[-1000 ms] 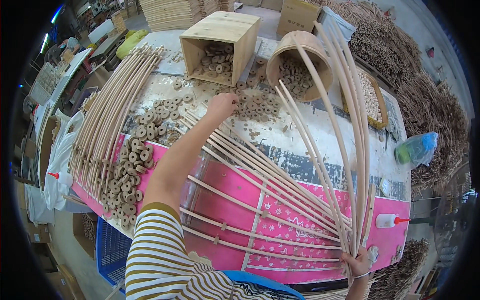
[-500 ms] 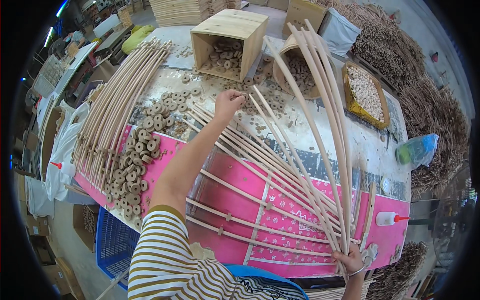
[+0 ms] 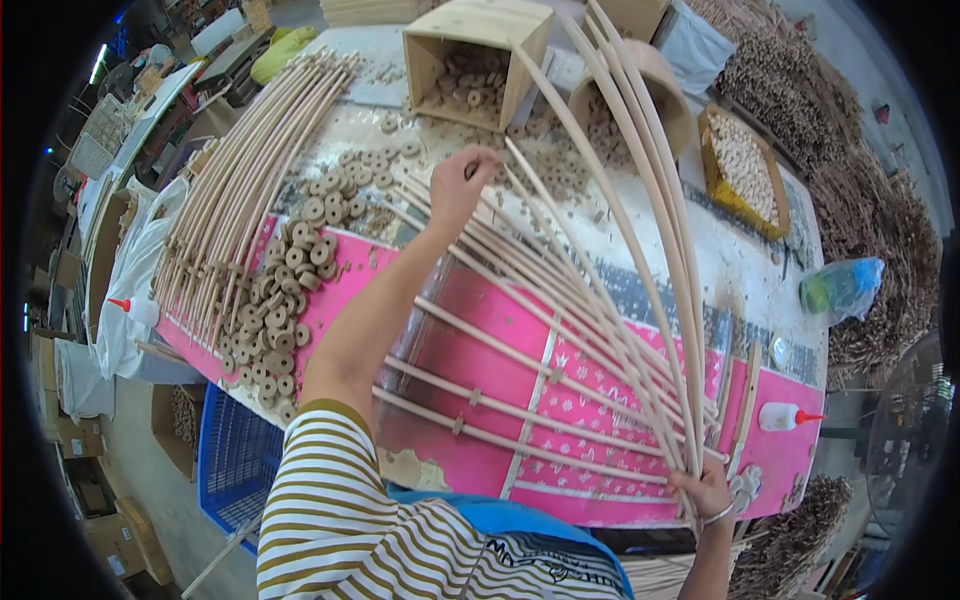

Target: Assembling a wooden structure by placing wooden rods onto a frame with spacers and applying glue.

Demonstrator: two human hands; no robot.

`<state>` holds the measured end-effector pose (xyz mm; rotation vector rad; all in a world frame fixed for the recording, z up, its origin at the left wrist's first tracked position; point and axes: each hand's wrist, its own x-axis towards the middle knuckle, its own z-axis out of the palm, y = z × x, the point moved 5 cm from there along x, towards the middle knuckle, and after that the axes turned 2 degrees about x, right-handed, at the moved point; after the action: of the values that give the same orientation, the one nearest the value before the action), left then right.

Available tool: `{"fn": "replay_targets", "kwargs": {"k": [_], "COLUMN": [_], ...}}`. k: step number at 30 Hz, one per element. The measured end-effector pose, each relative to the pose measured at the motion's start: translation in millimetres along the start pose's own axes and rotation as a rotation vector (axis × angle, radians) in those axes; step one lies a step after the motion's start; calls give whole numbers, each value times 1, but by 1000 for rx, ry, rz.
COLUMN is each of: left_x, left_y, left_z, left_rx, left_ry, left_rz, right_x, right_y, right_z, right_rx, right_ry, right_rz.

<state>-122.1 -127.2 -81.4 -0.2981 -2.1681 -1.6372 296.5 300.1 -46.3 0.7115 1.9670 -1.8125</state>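
Observation:
My right hand (image 3: 703, 488) is closed round the lower ends of several long, thin wooden rods (image 3: 655, 200), which fan upward and away over the table. My left hand (image 3: 463, 187) is raised above the far middle of the table with its fingers pinched; what they hold, if anything, is hidden. Its fingertips are near the upper end of one of the shorter rods (image 3: 530, 165). Below lie more loose rods (image 3: 560, 310), a few with a small wooden piece (image 3: 475, 397) on them. Round wooden discs with centre holes (image 3: 270, 310) are heaped left of my forearm.
A wooden box (image 3: 480, 30) of discs lies on its side at the back, beside a round tub (image 3: 670, 105). A yellow tray (image 3: 735, 205) holds small pale pieces. More rods (image 3: 255, 170) lie at left. Glue bottles (image 3: 785, 416) stand near both sides; a blue basket (image 3: 235, 465) sits below.
My left hand has moved from low over the scattered discs toward the upper rod ends. The right hand keeps its hold on the rods. The whole view has shifted slightly.

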Motion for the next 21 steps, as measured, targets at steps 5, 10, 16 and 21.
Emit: {"fn": "replay_targets", "kwargs": {"k": [5, 10, 16, 21], "left_x": [2, -5, -10, -5], "left_y": [-19, -41, -42, -53], "left_z": [-30, -57, -25, -24], "left_rx": [-174, 206, 794, 524], "left_ry": [88, -121, -244, -129], "left_rz": [-229, -366, -121, -155], "right_x": [6, 5, 6, 0], "right_y": [-18, -17, -10, -7], "right_z": [12, 17, 15, 12], "right_rx": [26, 6, 0, 21], "right_ry": [-69, -76, -51, -56], "right_rz": [2, -2, 4, 9]}}
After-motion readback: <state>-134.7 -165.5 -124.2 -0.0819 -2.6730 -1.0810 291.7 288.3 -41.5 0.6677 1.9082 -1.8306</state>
